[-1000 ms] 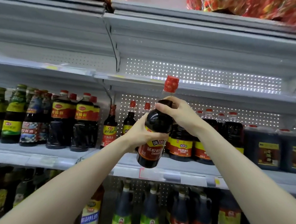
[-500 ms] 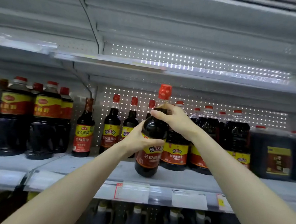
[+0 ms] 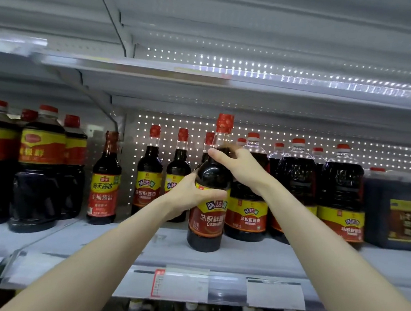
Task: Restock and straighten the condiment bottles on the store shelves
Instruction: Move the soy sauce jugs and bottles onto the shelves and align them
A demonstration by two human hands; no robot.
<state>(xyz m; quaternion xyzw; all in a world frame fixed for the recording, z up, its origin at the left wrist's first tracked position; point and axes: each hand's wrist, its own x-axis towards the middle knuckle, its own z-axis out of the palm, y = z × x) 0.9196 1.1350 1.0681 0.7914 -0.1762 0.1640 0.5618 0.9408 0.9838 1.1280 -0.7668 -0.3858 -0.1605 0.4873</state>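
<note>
One bottle [image 3: 207, 219], frame centre, is gripped by two hands: left hand [image 3: 188, 197] round its body, right hand [image 3: 243, 168] at its shoulder.

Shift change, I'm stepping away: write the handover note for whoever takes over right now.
Left hand grips the held soy sauce bottle at the top of its label. Right hand grips its shoulder.
The bottle is upright with its label forward. Its base is at the front of the shelf, ahead of the matching bottles.
Whether it is already set down, I cannot tell.
Left to do: slide it back into line, let go, then straighten the rest.
</note>
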